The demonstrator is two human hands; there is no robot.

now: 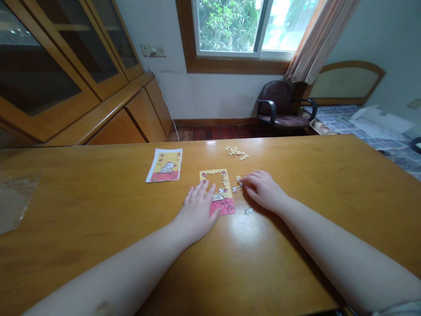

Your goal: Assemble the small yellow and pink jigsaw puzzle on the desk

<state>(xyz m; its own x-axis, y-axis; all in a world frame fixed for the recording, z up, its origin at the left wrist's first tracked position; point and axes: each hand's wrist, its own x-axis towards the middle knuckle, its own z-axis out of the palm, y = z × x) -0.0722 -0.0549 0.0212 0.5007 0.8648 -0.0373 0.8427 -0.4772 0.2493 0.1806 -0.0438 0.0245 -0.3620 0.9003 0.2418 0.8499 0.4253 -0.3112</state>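
Observation:
A small jigsaw puzzle (217,182) lies on the wooden table (98,206); its yellow frame and pink lower part are joined, the middle is open. My left hand (197,210) lies flat with fingers stretched out on the puzzle's lower left corner. My right hand (263,188) rests to the right of the puzzle, fingers curled and pinched onto loose puzzle pieces (238,185) at its edge. One single piece (248,211) lies just below that hand.
A reference picture card (164,165) lies left of the puzzle. A heap of loose pieces (237,152) sits farther back. Clear plastic wrap (15,197) lies at the table's left. Beyond the table stand a dark armchair (279,105), wooden cabinets (66,74) and a bed (362,123).

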